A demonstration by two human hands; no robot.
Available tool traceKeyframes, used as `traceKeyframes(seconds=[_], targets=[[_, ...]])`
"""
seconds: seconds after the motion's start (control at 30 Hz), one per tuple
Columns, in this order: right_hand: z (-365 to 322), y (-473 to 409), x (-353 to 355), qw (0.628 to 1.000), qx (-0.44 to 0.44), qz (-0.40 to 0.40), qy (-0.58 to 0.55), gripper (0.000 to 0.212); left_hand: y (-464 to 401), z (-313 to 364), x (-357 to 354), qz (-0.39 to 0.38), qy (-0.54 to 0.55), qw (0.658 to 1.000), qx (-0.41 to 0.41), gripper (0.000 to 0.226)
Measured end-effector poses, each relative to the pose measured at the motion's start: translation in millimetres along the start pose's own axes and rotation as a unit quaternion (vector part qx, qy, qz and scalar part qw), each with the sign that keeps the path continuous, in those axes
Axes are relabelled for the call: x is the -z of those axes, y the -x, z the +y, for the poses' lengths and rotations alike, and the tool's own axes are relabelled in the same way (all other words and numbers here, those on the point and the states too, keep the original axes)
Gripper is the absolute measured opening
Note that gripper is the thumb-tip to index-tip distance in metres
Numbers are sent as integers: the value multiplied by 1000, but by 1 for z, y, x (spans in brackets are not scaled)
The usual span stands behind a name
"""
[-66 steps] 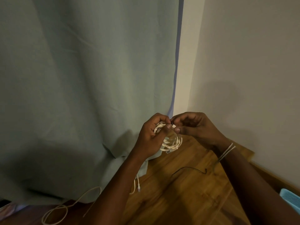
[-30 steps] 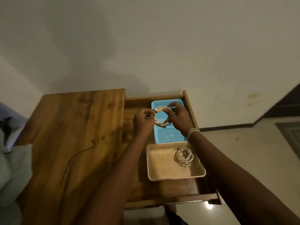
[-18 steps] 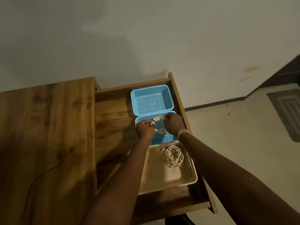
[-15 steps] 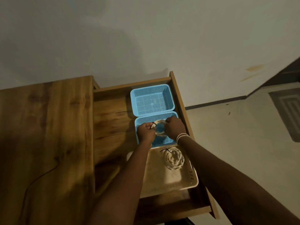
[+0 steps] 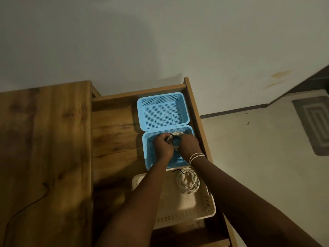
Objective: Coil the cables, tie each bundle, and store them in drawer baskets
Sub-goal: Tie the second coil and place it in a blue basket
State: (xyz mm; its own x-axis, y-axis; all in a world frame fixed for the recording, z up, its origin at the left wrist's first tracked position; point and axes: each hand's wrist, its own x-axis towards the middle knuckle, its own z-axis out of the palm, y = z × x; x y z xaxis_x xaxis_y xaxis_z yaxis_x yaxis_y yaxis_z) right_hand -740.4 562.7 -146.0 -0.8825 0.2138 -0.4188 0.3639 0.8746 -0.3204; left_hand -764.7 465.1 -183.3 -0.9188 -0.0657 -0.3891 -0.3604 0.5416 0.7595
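Both hands, left hand point(image 5: 162, 146) and right hand point(image 5: 189, 145), have carried the tied cable coil point(image 5: 175, 136) from the desk point(image 5: 44, 139) into the middle blue basket point(image 5: 151, 157), still pinching it; release remains.

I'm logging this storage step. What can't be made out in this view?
- Coil: mostly hidden by left hand and right hand; whether it touches the middle blue basket is unclear.
- Beige basket: left side covered by the forearm.
- Drawer: front cut off by the bottom edge.
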Motion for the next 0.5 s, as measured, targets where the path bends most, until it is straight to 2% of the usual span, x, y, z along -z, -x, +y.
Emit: traceKeyframes(seconds=[0.23, 0.4, 0.5], targets=[[12, 7, -8, 999, 6, 31, -18, 22, 7, -2, 4, -31, -48, 998, -38, 24], [17, 16, -16, 995, -6, 59, -77, 21, -7, -34, 4, -123, -47, 991, -27, 51], [11, 23, -10, 995, 0, 46, -83, 20, 24, -4, 39, -131, -35, 990, -35, 48]])
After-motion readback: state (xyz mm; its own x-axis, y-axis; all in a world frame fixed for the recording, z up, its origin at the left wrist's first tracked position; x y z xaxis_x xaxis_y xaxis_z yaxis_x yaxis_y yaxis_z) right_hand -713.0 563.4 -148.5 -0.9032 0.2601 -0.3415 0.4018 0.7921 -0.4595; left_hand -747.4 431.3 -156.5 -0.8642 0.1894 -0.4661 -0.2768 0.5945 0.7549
